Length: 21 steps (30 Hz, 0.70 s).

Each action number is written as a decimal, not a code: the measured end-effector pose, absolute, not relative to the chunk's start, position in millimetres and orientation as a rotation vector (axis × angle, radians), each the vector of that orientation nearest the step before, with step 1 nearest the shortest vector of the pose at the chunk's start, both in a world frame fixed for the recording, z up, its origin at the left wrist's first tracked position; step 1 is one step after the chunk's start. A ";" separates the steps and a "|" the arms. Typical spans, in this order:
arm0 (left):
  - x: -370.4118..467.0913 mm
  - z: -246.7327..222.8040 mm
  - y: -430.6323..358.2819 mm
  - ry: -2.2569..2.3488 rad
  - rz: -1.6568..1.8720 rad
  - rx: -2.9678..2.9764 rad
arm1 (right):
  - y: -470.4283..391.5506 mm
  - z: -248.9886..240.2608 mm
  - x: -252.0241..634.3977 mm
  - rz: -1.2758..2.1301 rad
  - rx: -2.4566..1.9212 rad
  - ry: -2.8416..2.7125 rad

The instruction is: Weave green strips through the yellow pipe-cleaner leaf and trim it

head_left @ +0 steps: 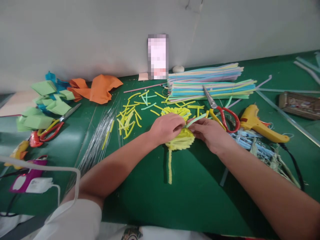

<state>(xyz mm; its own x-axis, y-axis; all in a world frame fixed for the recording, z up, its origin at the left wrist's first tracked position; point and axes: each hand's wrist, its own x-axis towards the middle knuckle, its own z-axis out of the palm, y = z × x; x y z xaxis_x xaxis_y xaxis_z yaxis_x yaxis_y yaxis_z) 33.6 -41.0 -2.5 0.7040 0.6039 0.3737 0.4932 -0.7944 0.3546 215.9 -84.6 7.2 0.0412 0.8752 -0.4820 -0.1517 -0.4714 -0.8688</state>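
My left hand [168,128] is closed on a fluffy yellow bundle of short pipe cleaner pieces [180,141]. Part of the bundle sticks out above the hand and part below. A single yellow stem [170,170] hangs down from it toward me. Close by on the right, my right hand [208,131] pinches a pale green pipe cleaner [198,119] that runs across the bundle's middle. The fingertips of both hands nearly meet there, and the exact grip is partly hidden. Cut yellow pieces [126,121] lie scattered left of the bundle.
Red-handled scissors [226,120] rest partly on stacked pastel pipe cleaners [212,90]. A yellow glue gun [262,125] with a black cord lies right. Wires [100,140], a second pair of scissors [56,126] and folded paper [41,116] lie left. A phone [157,56] leans against the wall.
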 end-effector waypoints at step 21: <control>36.5 0.1 -40.3 0.856 0.706 2.543 | -82.8 8.6 216.5 1.587 -1.496 -0.695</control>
<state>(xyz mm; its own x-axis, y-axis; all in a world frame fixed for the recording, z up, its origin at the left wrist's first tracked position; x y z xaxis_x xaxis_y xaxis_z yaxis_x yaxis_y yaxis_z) 36.5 -40.3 0.1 0.6907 0.6382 0.3400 0.4558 -0.7492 0.4806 216.5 -82.8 8.6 0.0498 0.8510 -0.5229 -0.1929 -0.5054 -0.8410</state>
